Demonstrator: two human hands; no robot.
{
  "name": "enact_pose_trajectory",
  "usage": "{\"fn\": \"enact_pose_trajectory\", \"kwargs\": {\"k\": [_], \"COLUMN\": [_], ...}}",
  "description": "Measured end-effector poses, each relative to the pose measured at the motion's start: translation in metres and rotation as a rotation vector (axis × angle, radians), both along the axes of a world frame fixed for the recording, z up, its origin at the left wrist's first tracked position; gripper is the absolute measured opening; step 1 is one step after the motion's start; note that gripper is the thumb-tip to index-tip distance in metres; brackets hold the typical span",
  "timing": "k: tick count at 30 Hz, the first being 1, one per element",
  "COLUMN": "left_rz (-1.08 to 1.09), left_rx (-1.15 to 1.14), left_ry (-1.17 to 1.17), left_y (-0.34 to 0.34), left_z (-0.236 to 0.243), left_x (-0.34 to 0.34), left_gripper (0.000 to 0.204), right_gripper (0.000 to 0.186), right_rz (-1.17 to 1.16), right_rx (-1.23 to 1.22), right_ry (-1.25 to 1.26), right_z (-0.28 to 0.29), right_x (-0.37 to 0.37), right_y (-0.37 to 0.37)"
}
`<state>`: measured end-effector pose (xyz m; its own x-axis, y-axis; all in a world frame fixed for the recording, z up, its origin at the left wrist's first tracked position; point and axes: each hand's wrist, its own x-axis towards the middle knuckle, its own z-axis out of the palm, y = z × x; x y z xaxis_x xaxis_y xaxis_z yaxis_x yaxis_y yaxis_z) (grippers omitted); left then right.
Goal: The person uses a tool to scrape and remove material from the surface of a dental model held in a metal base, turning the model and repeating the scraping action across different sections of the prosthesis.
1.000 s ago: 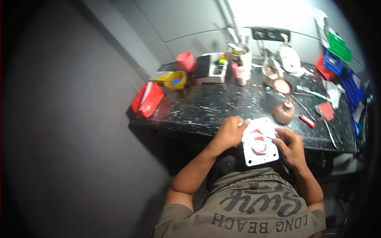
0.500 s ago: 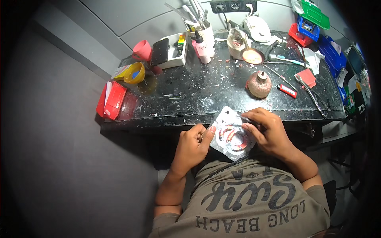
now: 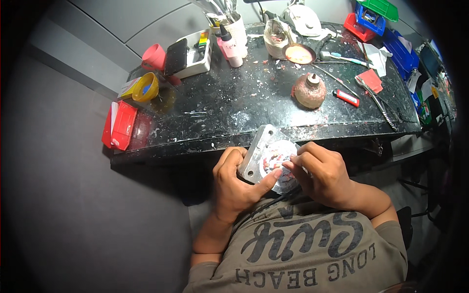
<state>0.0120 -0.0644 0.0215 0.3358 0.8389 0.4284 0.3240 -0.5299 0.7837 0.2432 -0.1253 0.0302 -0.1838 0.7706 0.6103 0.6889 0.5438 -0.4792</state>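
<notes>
Over my lap, in front of the table edge, a silver metal denture flask half (image 3: 253, 155) is held tilted. White plaster (image 3: 284, 146) fills its round middle, with pink-and-white denture pieces (image 3: 270, 162) set in it. My left hand (image 3: 229, 181) grips the flask from its left side, thumb lying across the lower face near the plaster. At the plaster's right side my right hand (image 3: 322, 173) is closed, thumb and fingertips pressed together over the surface. Whatever it may hold is hidden by the fingers.
On the black table (image 3: 224, 105) stand a round spirit lamp (image 3: 310, 92), a red lighter (image 3: 347, 97), a pan of pink wax (image 3: 299, 53) and tweezers (image 3: 378, 105). A yellow bowl (image 3: 145, 88), red box (image 3: 120, 124) and dropper bottle (image 3: 232, 49) are at left.
The flask has tipped so its thick left side shows. My left thumb has slid onto its lower face, and my right hand has come from the flask's edge in over the plaster.
</notes>
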Motion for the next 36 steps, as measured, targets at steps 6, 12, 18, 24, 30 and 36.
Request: {"fn": "enact_pose_trajectory", "kwargs": {"k": [6,12,18,24,30,36], "left_rz": [0.097,0.139,0.110,0.106,0.101,0.085], "left_rx": [-0.098,-0.199,-0.296,-0.276,-0.323,-0.260], "left_ry": [0.051,-0.087,-0.215,-0.241,-0.212,-0.285], "left_y": [-0.011,-0.015,-0.017,-0.021,-0.019,-0.016], "left_z": [-0.009,-0.014,-0.018,-0.019,-0.017,-0.026], "left_x": [0.004,0.013,0.014,0.017,0.015,0.015], "left_gripper": [0.046,0.047,0.042,0.039,0.040,0.044], "right_gripper": [0.026,0.024,0.021,0.018,0.018,0.024], "right_rz": [0.036,0.082,0.014,-0.052,-0.035,0.035], "right_rx": [-0.062,-0.071,0.110,0.220,0.152,0.038], "right_ry": [0.019,-0.065,-0.204,-0.241,-0.194,-0.161], "right_z": [0.002,0.006,0.004,0.001,0.003,0.008], "right_x": [0.007,0.016,0.010,0.001,0.008,0.015], "right_y": [0.002,0.007,0.002,0.000,-0.001,0.004]}}
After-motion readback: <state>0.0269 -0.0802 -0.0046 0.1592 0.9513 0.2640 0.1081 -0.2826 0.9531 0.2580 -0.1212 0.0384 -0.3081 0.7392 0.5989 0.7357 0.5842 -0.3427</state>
